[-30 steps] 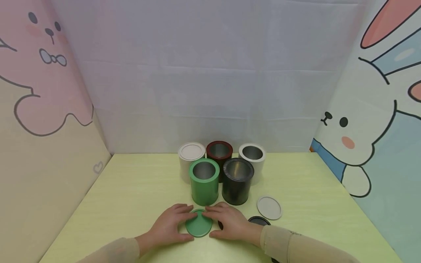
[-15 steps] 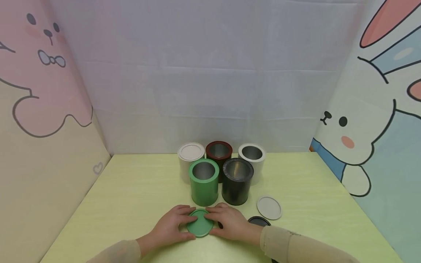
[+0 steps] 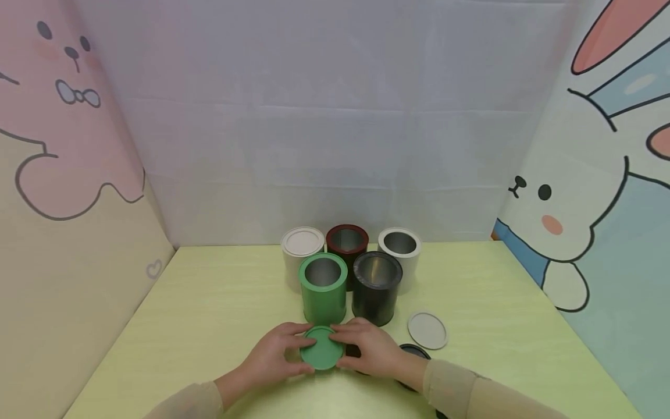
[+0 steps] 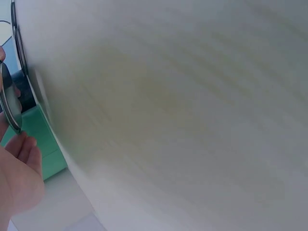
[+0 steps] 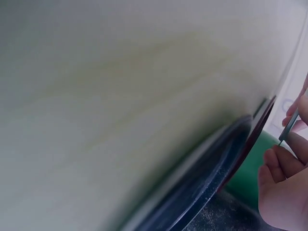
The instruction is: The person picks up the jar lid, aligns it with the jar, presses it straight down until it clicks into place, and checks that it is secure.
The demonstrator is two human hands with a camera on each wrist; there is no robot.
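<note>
Both hands pinch a green round lid [image 3: 322,349] at its opposite edges, just in front of an open green can [image 3: 324,305]. My left hand [image 3: 272,354] grips its left side, and my right hand [image 3: 376,352] its right side. Seen from the left wrist, the lid [image 4: 10,98] is tilted and raised off the table. In the right wrist view, the fingers of the right hand [image 5: 286,192] pinch the lid's thin edge. A dark lid [image 3: 353,351] on the table is partly hidden by the right hand.
An open black can [image 3: 374,305] stands right of the green one. Behind are a lidded white can [image 3: 302,240], an open dark red can [image 3: 349,262] and an open white can [image 3: 411,269]. A white lid [image 3: 427,330] and a black lid [image 3: 415,351] lie at right.
The green lid, in both hands, has risen off the table and shifted slightly right and toward the green can. More of the dark lids near the right hand shows. The cans have not moved.
</note>
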